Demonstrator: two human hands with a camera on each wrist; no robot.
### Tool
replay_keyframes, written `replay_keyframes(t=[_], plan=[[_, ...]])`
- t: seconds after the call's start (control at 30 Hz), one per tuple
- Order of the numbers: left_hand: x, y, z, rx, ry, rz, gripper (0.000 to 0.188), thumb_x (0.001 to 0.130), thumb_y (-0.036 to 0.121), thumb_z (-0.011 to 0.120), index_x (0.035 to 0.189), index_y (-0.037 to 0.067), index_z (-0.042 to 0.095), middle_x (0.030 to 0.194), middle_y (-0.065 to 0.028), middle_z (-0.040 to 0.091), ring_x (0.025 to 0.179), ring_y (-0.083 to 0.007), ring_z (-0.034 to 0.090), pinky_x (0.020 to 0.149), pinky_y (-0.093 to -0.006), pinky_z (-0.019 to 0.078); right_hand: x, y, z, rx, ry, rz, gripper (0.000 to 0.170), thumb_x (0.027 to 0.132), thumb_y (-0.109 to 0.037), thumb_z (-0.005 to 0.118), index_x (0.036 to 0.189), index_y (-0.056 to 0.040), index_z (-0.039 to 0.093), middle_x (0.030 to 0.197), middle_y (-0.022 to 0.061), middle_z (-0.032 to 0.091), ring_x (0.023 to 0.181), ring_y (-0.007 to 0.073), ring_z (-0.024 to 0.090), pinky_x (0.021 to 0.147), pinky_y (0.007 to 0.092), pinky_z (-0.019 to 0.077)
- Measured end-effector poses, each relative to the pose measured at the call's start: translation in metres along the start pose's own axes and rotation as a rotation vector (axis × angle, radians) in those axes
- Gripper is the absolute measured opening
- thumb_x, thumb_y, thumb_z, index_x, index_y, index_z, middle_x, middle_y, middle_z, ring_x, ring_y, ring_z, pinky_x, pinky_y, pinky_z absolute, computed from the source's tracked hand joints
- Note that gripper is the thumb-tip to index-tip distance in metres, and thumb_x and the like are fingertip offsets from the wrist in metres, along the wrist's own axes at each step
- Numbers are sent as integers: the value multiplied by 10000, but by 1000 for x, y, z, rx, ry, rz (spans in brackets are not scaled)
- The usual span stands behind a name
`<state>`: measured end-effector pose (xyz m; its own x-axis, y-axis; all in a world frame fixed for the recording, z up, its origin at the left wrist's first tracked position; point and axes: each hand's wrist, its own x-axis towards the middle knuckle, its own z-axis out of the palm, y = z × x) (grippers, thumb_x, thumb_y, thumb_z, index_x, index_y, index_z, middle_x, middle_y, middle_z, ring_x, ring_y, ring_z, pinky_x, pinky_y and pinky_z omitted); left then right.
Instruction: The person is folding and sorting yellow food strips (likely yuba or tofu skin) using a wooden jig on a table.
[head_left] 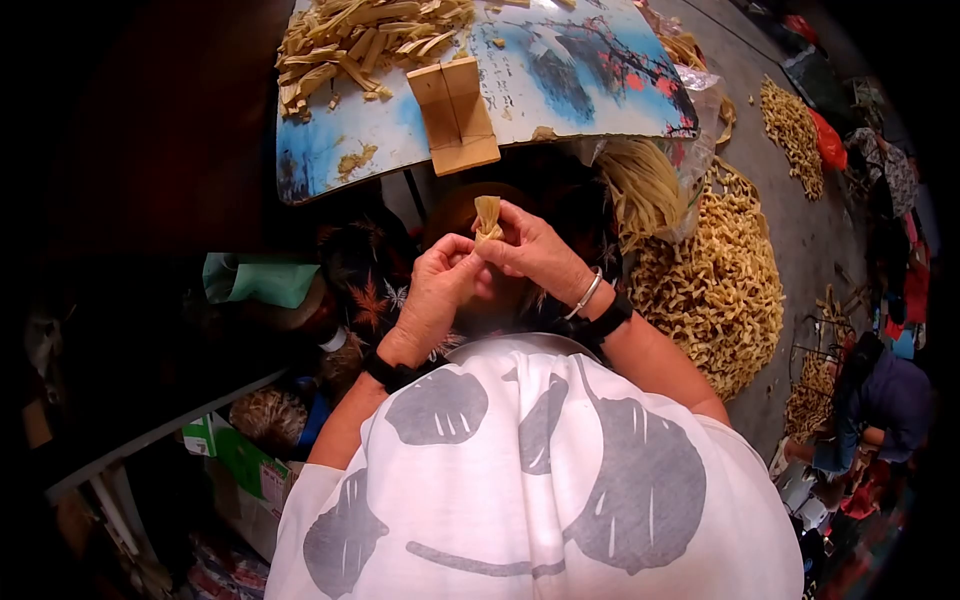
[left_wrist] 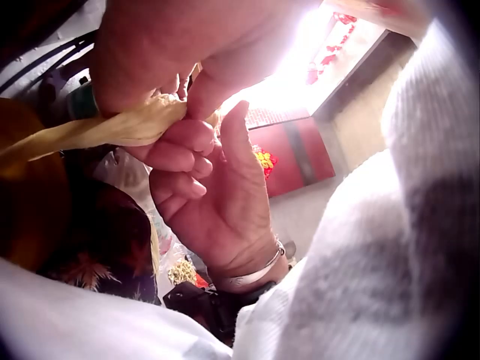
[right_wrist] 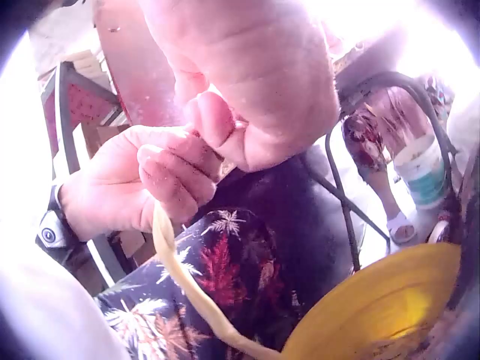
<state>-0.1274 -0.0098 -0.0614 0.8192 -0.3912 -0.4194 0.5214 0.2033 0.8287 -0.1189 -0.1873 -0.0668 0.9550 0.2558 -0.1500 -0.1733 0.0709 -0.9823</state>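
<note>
Both hands meet above the lap, pinching a pale yellow, folded strip (head_left: pixel 487 213) that looks like bean curd skin. In the head view its fanned end sticks up between the fingers. My left hand (head_left: pixel 432 288) pinches it from the left with thumb and fingertips. From the other side, my right hand (head_left: pixel 540 250), with a bangle on its wrist, grips it with thumb and index finger. A long tail of the strip (right_wrist: pixel 196 289) hangs from the left hand toward a yellow basin (right_wrist: pixel 375 307). The fingers hide the strip's middle.
Ahead stands a painted table (head_left: pixel 560 90) with a heap of cut pale pieces (head_left: pixel 370 45) and a wooden block (head_left: pixel 455 115) at its edge. To the right are a bundle of long strips (head_left: pixel 640 190) and a big pile of knotted pieces (head_left: pixel 715 290). Another person (head_left: pixel 875 410) bends farther right.
</note>
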Motion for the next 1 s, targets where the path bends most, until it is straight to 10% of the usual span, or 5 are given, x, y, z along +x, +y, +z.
replay_keyframes(t=[0.2, 0.33, 0.47, 0.87, 1.0], plan=[[-9, 7, -5, -185, -99, -144, 95, 985, 134, 580, 954, 44, 589, 640, 65, 371, 505, -21, 286, 451, -176, 233, 7, -1, -1, -216, 313, -50, 205, 745, -170, 766, 772, -45, 606, 621, -22, 528, 586, 43, 473, 556, 224, 419], [-14, 7, -17, -271, -117, -146, 106, 987, 149, 579, 964, 48, 601, 625, 83, 361, 495, -17, 284, 447, -178, 240, 9, -20, -22, 152, 208, 162, 226, 941, -270, 661, 1006, -97, 532, 659, -84, 414, 551, 8, 373, 453, 165, 268], [-13, 14, -7, -295, -132, -159, 144, 999, 185, 569, 938, 58, 599, 618, 89, 341, 495, -17, 269, 448, -180, 228, -1, -14, 5, 290, -20, 227, 410, 908, -389, 699, 1090, -58, 539, 723, -54, 490, 588, 18, 419, 509, 170, 345], [-16, 25, -11, -100, -113, -130, 187, 1001, 211, 576, 956, 39, 634, 612, 92, 360, 505, -13, 276, 463, -184, 220, 14, -27, -2, 59, 181, 72, 194, 903, -194, 701, 880, -8, 650, 720, -42, 603, 654, 22, 521, 600, 199, 436], [7, 72, -6, 398, 36, 155, 162, 986, 169, 594, 1044, 35, 665, 655, 74, 471, 541, 6, 367, 483, -162, 281, 40, -52, -14, 13, 117, -55, 287, 982, -293, 612, 998, -12, 669, 698, -38, 569, 624, 41, 509, 572, 205, 437]])
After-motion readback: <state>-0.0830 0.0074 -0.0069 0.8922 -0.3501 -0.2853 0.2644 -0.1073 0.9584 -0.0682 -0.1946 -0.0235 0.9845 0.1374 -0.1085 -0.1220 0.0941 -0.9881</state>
